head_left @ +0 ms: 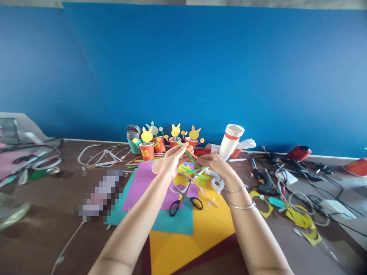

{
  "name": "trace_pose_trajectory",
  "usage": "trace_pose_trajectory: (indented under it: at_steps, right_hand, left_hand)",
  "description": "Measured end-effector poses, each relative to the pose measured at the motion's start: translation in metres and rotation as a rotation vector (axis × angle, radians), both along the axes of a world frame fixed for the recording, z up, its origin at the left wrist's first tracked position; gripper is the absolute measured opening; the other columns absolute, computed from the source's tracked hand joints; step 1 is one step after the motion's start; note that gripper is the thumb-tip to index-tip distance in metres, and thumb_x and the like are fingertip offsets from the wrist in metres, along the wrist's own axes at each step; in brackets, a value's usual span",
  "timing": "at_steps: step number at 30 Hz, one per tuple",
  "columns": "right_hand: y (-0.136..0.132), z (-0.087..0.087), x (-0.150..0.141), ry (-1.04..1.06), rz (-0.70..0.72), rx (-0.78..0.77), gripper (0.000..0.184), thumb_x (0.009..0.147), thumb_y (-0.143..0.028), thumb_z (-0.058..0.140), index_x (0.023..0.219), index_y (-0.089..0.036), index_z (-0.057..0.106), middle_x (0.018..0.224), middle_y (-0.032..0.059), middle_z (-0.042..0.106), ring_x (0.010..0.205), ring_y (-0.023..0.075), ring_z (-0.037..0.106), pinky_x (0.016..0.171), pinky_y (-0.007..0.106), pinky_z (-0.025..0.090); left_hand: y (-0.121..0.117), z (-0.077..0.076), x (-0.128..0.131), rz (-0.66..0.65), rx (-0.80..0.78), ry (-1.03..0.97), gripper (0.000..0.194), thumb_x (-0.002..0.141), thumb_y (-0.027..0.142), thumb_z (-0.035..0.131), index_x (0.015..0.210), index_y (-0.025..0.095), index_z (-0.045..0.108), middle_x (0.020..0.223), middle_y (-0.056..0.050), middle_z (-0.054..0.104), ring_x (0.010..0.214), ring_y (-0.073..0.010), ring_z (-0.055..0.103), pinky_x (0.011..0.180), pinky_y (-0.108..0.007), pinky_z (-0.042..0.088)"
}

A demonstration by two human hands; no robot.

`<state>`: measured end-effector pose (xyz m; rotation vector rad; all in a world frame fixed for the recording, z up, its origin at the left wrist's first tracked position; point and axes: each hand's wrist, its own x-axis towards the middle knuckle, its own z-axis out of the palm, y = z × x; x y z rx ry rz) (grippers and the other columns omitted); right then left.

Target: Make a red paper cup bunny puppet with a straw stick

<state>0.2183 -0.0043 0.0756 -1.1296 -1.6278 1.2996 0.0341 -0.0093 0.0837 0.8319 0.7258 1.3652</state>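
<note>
My left hand [175, 157] pinches a green straw [188, 153] and an orange straw [192, 154], which lie close together at a slant. From the other side, the closed fingers of my right hand [214, 163] grip the lower part of these straws. Below my hands, black-handled scissors [185, 197] lie with blades pointing away across purple paper [138, 189] and teal paper [172, 224]. More loose straws [200, 187] and a tape roll [217, 184] lie nearby. Orange paper [183, 244] is beneath, nearer to me.
Behind my hands stand several decorated red paper cups [147, 152], a grey-teal bottle [133, 138] and a tilted stack of white cups [231, 143]. Glue guns [267, 183], tangled cables [315, 202] and yellow paper scraps [301, 219] spread on the right. A white cable [106, 158] lies left.
</note>
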Motion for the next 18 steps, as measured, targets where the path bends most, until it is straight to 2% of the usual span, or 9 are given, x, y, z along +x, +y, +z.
trace_pose_trajectory:
  at_steps: [3,6,10,13,16,18]
  right_hand:
    - [-0.003,0.005,0.000,-0.002,-0.014,-0.027,0.033,0.067,-0.047,0.079,0.078,-0.016,0.078,0.072,0.0034,0.072,0.067,0.0171,0.061,0.069,0.031,0.047]
    - [-0.004,0.008,-0.002,0.039,-0.082,0.015,0.030,0.067,-0.046,0.078,0.074,-0.017,0.076,0.074,0.0050,0.073,0.070,0.0184,0.063,0.070,0.033,0.049]
    - [-0.002,0.008,-0.009,0.270,-0.329,0.128,0.030,0.068,-0.046,0.076,0.078,-0.018,0.073,0.080,0.0060,0.073,0.078,0.0211,0.067,0.074,0.034,0.050]
    - [-0.002,0.008,-0.011,0.429,-0.508,0.205,0.025,0.070,-0.044,0.073,0.072,-0.021,0.065,0.079,0.0055,0.072,0.076,0.0204,0.066,0.074,0.034,0.051]
    - [-0.004,0.013,-0.004,0.501,-0.608,0.294,0.021,0.073,-0.036,0.069,0.066,-0.023,0.054,0.079,0.0049,0.072,0.071,0.0181,0.064,0.072,0.034,0.051]
    - [-0.007,0.018,0.005,0.463,-0.617,0.327,0.022,0.075,-0.033,0.067,0.065,-0.024,0.051,0.074,0.0040,0.071,0.066,0.0171,0.063,0.069,0.034,0.051]
  left_hand:
    - [0.000,-0.001,0.000,-0.013,-0.003,0.019,0.040,0.066,0.034,0.085,0.098,0.013,0.073,0.094,-0.012,0.078,0.085,-0.0237,0.075,0.075,-0.032,0.058]
    - [0.001,-0.003,0.000,-0.008,0.006,0.022,0.039,0.066,0.035,0.085,0.096,0.013,0.073,0.094,-0.012,0.078,0.083,-0.0237,0.075,0.078,-0.035,0.058]
    - [0.000,-0.002,0.000,-0.075,0.021,0.051,0.039,0.065,0.039,0.086,0.091,0.013,0.074,0.090,-0.012,0.078,0.082,-0.0238,0.075,0.077,-0.033,0.058]
    - [-0.003,-0.001,0.000,-0.140,-0.028,0.117,0.040,0.062,0.041,0.087,0.087,0.012,0.074,0.086,-0.013,0.078,0.077,-0.0227,0.074,0.072,-0.031,0.056]
    - [-0.003,-0.001,0.000,-0.149,-0.034,0.181,0.042,0.061,0.043,0.087,0.087,0.013,0.075,0.084,-0.012,0.078,0.071,-0.0210,0.073,0.065,-0.028,0.054]
    - [-0.003,-0.001,0.000,-0.113,-0.012,0.232,0.043,0.062,0.047,0.086,0.085,0.013,0.076,0.083,-0.012,0.078,0.068,-0.0195,0.072,0.061,-0.026,0.052]
